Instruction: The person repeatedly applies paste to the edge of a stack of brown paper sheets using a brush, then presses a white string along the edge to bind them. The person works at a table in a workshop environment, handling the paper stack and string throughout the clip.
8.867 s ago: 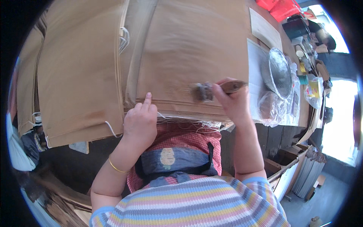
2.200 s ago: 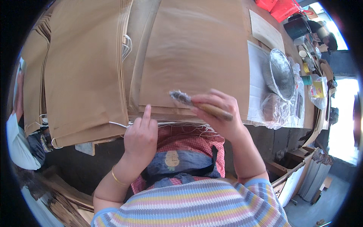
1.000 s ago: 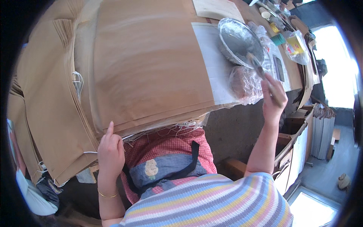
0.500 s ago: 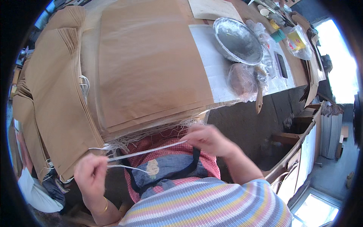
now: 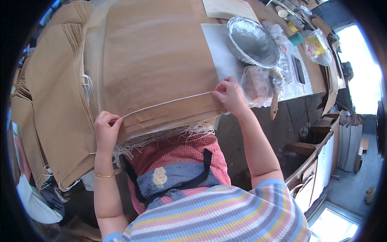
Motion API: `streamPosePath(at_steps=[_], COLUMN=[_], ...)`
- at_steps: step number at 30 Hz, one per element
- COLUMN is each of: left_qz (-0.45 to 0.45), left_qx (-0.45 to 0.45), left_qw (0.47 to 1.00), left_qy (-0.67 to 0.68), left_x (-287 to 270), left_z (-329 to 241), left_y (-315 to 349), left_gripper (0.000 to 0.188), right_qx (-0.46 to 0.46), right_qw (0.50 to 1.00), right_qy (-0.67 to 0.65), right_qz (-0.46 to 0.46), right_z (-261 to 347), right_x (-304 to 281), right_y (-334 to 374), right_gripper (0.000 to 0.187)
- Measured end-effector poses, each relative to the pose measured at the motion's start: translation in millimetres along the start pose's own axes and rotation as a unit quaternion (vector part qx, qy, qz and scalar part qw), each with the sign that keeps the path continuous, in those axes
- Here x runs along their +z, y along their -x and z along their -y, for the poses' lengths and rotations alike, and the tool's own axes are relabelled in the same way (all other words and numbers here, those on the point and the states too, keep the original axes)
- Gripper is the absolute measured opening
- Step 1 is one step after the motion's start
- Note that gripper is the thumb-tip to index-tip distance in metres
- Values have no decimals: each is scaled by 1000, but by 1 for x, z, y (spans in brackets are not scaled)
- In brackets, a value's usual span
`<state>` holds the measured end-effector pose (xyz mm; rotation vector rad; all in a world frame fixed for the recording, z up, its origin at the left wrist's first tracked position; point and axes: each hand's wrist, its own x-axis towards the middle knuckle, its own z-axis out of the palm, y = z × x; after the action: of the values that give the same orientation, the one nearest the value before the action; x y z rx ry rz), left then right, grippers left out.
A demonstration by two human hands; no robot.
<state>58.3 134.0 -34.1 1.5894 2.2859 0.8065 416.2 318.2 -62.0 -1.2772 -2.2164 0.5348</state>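
A white string (image 5: pixel 169 101) runs taut across the near part of a stack of brown paper sheets (image 5: pixel 157 52). My left hand (image 5: pixel 107 124) pinches its left end by the stack's near left corner. The other end is pinched in my right hand (image 5: pixel 229 94), higher up at the right edge of the paper. Below the front edge of the sheets hangs a bunch of loose white strings (image 5: pixel 161 139), over my red checked apron (image 5: pixel 181 149).
Folded brown paper pieces (image 5: pixel 56 92) lie piled at left. On the right are a metal basin (image 5: pixel 254 42) with whitish residue, a brush (image 5: pixel 275 97), a lump in clear plastic (image 5: pixel 256 84) and a phone (image 5: pixel 298 70). Beyond the table's right edge stands a wooden-framed bin (image 5: pixel 310 149).
Both hands have moved up and forward from over my lap to the paper stack. The string, earlier held above the apron, is now stretched wider across the sheets.
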Motion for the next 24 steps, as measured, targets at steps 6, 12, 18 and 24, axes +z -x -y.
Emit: streamPosePath(at_steps=[6, 12, 18, 24], left_qz=[-87, -40, 40, 49], left_qx=[180, 225, 195, 177], left_qw=[952, 963, 980, 983], left_qy=[-232, -144, 12, 30], left_x=[-1, 11, 2, 1], left_z=[-25, -5, -11, -11], left_y=[5, 12, 5, 7], left_gripper=[31, 26, 29, 24], right_qx=[182, 119, 217, 157], right_qw=[935, 968, 906, 972], right_qy=[-229, -177, -342, -165], right_qz=[202, 132, 124, 62], right_z=[5, 19, 8, 20], right_x=[-26, -14, -19, -4], right_y=[-11, 3, 10, 9], right_gripper=[24, 31, 30, 27])
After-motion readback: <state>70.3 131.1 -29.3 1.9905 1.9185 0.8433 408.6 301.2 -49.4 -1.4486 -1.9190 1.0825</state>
